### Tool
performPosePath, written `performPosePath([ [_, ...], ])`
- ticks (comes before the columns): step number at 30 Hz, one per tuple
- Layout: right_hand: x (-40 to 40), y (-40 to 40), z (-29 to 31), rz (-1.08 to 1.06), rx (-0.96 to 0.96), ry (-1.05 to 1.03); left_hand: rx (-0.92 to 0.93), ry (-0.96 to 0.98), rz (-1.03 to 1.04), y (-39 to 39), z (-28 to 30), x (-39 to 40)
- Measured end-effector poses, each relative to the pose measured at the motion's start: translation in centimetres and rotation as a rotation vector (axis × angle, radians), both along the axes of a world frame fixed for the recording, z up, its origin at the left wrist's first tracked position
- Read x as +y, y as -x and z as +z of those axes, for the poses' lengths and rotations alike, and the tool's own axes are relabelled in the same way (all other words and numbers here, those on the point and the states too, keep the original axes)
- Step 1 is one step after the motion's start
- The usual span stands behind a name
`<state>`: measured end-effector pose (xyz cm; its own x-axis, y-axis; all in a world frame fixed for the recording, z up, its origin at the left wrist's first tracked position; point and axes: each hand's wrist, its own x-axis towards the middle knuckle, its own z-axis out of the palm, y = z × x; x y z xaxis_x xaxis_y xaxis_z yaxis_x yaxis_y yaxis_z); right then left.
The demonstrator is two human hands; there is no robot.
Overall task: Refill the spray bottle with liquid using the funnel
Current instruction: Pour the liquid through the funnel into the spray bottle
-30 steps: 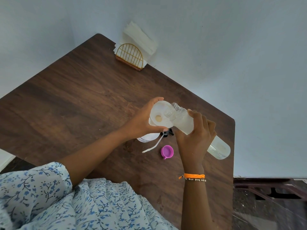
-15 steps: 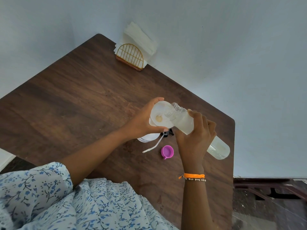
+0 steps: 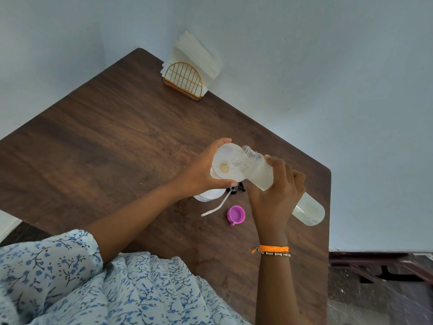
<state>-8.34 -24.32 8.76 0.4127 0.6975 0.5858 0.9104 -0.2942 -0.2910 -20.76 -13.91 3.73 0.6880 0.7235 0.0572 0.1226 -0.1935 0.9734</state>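
The spray bottle point(image 3: 207, 195) is standing on the table point(image 3: 112, 141) near its right edge, almost wholly hidden beneath the funnel point(image 3: 226, 166), with only a curve of its white body showing below the left hand point(image 3: 201, 174). The funnel is sitting over the bottle's top, presumably in its neck, though the join itself is hidden. The left hand is curling its thumb and fingers round the funnel's rim, most likely to steady it so it does not tip while liquid is coming in.

The right hand point(image 3: 276, 195) is wrapping round the middle of a clear bottle point(image 3: 260, 174) and tilting it so that its open mouth is reaching over the funnel's right edge; its base is pointing away over the table's right edge. A little liquid seems to be lying along its lower side, but no stream is plainly visible.

Just in front of the spray bottle, the spray head point(image 3: 237, 187) is lying with its white tube point(image 3: 216, 206) stretched toward the person, set aside to free the neck. A pink cap point(image 3: 236, 215) is resting beside it, upturned. A napkin holder point(image 3: 185, 82) is standing at the far corner, well apart.
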Motion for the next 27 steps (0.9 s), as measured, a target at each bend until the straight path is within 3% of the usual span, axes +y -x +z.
performPosePath([
  [27,0.04,0.07,0.00,0.004,0.007,-0.009,0.018,-0.011,-0.005,-0.11,0.09,-0.07],
])
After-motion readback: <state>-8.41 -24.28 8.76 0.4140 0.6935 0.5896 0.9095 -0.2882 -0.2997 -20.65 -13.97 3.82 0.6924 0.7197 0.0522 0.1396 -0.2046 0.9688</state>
